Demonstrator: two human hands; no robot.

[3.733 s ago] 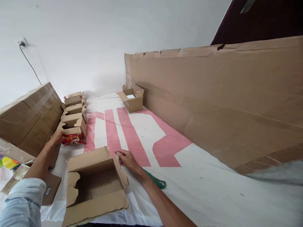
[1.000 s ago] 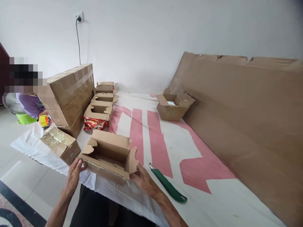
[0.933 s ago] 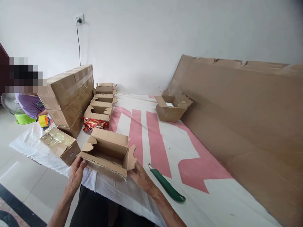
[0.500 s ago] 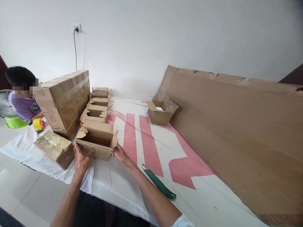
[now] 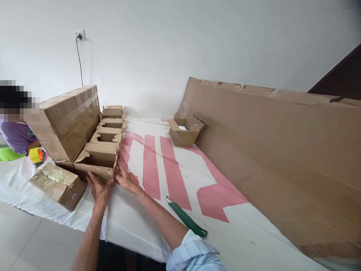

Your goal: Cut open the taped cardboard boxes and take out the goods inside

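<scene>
An open cardboard box (image 5: 97, 174) stands at the near end of a row of open boxes, close against a stack of closed ones. My left hand (image 5: 98, 191) lies against its front face, fingers extended and thumb apart. At the box's right front corner is my right hand (image 5: 126, 178), fingers stretched along the side; contact of the fingertips is hard to make out. A taped box (image 5: 58, 184) lies just left of my left hand. To the right of my forearm rests a green-handled cutter (image 5: 186, 218) on the cloth.
Taped boxes form a stack (image 5: 67, 116) at the left, with open boxes (image 5: 108, 131) along it. Another open box (image 5: 184, 137) stands by a large leaning cardboard sheet (image 5: 267, 158). A tape dispenser (image 5: 36, 155) sits near a person in purple (image 5: 17, 135).
The near open box has moved left, closer against the stack and in line with the row. Both hands moved with it, and my right hand has slid along its side. The view turned slightly right.
</scene>
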